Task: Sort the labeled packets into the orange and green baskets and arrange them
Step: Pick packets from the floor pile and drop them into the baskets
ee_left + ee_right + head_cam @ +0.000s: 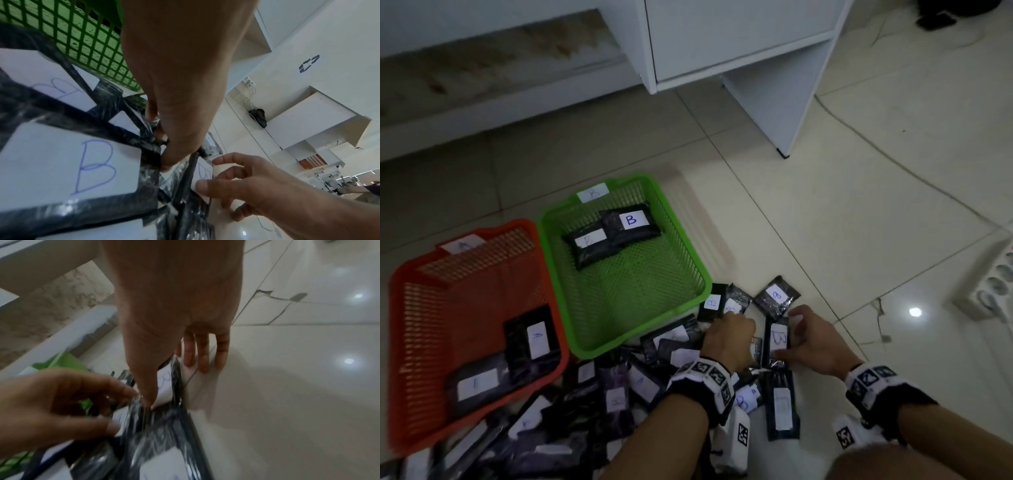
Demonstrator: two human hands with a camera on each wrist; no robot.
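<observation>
The orange basket [482, 229] on the left holds two black packets labelled A [537, 337]. Beside it, the green basket [690, 244] holds two packets labelled B [631, 219]. A pile of black labelled packets [616, 394] covers the floor in front of both. My right hand [803, 334] pinches a packet marked B [779, 337] [203, 172] at the pile's right edge, thumb on its label and fingers over its far edge. My left hand [732, 329] [51, 405] has its fingers curled onto the edge of a neighbouring packet [756, 346], whose label is hidden.
Two more B packets [777, 296] [712, 303] lie on the tiles beyond my hands. A white cabinet leg [784, 102] stands behind, and a white power strip [993, 291] lies far right. A cable crosses the bare tiled floor [859, 222] at the right.
</observation>
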